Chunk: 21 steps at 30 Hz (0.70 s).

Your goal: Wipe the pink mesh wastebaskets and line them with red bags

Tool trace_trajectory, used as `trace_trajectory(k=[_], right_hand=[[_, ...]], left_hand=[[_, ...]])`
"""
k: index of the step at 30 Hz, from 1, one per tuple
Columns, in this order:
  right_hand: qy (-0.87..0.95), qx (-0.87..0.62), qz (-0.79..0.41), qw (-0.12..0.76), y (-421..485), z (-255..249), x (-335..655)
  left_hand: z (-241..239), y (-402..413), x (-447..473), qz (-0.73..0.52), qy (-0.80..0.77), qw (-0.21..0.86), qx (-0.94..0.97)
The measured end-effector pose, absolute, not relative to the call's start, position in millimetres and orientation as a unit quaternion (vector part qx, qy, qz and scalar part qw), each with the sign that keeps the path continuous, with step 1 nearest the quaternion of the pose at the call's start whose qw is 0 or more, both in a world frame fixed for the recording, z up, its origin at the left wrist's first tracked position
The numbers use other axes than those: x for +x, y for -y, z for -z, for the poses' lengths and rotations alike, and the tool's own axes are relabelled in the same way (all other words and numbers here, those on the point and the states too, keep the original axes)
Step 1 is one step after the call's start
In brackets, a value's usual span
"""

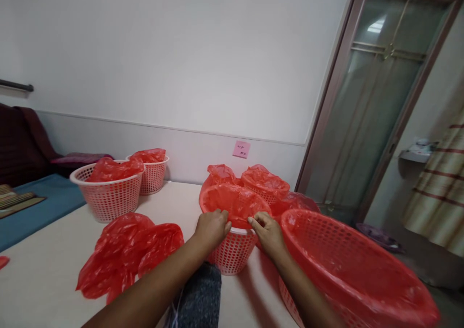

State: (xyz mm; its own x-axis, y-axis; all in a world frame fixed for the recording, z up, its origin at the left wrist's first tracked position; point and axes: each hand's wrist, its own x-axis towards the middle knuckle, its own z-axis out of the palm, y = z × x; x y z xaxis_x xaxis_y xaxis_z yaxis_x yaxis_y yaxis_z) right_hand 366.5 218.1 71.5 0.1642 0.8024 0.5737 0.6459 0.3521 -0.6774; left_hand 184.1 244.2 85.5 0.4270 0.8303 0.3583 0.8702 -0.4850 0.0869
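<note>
A small pink plastic basket (232, 253) stands on the pale table (47, 265), lined with a red plastic bag (235, 202). My left hand (211, 227) is closed on the bag's edge at the basket's near rim. My right hand (267, 231) pinches the same bag edge a little to the right. Both hands sit on the near side of the rim, close together.
Loose red bags (126, 253) lie at the left. Two lined pink baskets (110, 190) stand at the back left, more lined baskets (264, 183) behind the held one. A large red-lined basket (348, 270) fills the right. A glass door (380, 100) is beyond.
</note>
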Motion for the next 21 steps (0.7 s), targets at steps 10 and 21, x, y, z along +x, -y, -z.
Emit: trace_trajectory(k=[10, 21], right_hand=[[0.628, -0.572, -0.077, 0.522, -217, -69, 363], [0.607, -0.561, -0.096, 0.554, -220, -63, 368]], left_hand=[[-80, -280, 142, 0.224, 0.600, 0.011, -0.768], [-88, -327, 151, 0.465, 0.508, -0.179, -0.703]])
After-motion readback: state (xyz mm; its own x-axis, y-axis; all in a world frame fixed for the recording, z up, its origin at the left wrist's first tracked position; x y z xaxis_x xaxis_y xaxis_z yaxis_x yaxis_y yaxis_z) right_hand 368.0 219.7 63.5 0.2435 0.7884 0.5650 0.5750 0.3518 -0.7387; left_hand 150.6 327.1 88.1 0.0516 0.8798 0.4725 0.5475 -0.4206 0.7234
